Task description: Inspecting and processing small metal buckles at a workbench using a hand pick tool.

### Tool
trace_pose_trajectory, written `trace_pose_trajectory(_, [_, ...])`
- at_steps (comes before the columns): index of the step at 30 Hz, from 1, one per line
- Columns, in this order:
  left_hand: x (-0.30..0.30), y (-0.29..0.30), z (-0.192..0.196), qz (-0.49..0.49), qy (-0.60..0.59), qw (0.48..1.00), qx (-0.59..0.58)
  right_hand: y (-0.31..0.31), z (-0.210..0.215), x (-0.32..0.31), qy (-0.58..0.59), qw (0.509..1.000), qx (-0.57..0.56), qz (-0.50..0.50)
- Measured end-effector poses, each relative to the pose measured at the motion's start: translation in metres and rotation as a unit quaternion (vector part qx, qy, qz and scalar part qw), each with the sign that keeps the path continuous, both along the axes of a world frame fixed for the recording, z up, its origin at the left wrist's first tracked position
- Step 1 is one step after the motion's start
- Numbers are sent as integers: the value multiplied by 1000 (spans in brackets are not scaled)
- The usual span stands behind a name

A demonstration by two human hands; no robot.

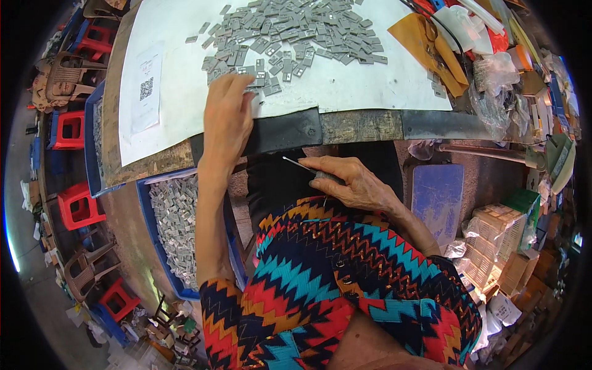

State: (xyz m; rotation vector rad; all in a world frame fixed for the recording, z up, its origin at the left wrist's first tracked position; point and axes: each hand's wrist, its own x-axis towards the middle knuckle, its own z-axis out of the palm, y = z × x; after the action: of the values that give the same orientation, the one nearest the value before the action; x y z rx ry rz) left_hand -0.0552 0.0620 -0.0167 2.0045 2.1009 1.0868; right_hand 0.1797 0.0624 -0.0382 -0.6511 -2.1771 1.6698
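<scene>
A large heap of small flat grey rectangular pieces (296,31) lies spread over the white sheet (364,92) on the table. My left hand (227,120) is at the near left edge of that heap, fingers bent and pressed together, with a small grey piece (253,93) showing at the fingertips. In front of my body, below the table edge, my right hand (357,182) is closed around a thin metal rod tool (297,163) with a small rounded tip pointing left. Something greyish also shows under its fingers; I cannot make out what.
Below the table's left side stands a blue bin (145,203) full of similar grey pieces. A printed paper (147,92) lies on the sheet's left. A brown envelope-like sheet (419,46) and plastic bags (496,92) crowd the right. Red stools (80,205) stand at left.
</scene>
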Motion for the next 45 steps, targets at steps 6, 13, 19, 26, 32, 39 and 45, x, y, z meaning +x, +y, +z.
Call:
trace_pose_trajectory(6, [-3, 27, -25, -31, 106, 993, -30, 3, -7, 6, -33, 999, -38, 4])
trace_pose_trajectory(13, [-7, 34, -28, -49, 142, 988, -30, 6, -10, 5, -19, 999, -39, 12])
trace_pose_trajectory(19, [-6, 31, -24, -73, 115, 990, -21, 9, -5, 8, -39, 997, -65, 5])
trace_pose_trajectory(26, [-15, 35, -30, -70, 125, 989, -30, 7, -6, 7, -10, 1000, -27, -6])
trace_pose_trajectory(32, [1, 24, -17, 1, -191, 981, 19, 14, 7, 6, 1, 998, -62, -15])
trace_pose_trajectory(39, [22, 4, 6, -50, -535, 843, -28, 20, 28, 2, 10, 981, -173, -82])
trace_pose_trajectory(45, [33, -7, 5, -46, -585, 805, -87, 20, 26, 1, 42, 976, -177, -119])
